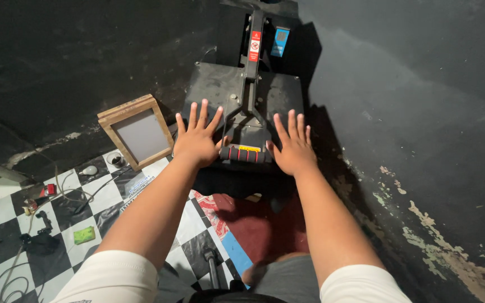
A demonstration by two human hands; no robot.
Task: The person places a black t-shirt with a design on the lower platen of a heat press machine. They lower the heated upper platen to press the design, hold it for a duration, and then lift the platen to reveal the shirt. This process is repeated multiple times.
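Both hands are spread flat with fingers splayed, grasping nothing. In the head view, the left hand (196, 137) hovers over or rests on the near left part of the black heat press (242, 95); whether the palm touches the plate cannot be told. The right hand (293, 146) sits the same way at the near right corner of the press. Between the two hands lies the press handle (246, 153), a dark bar with red rings, close to both thumbs but held by neither. From the handle a black lever arm (252, 62) runs up the middle of the press to the rear, where a red-and-white sticker (255, 46) and a blue panel (279, 42) show.

The press stands on the floor against a dark wall. Left of it a wooden frame (136, 132) with a grey panel leans near the wall. Farther left the floor is black-and-white checked, with loose cables (7, 275), a small green sponge (84, 234) and a red mat (254, 224) under the person's knees. White sleeves cover both upper arms.
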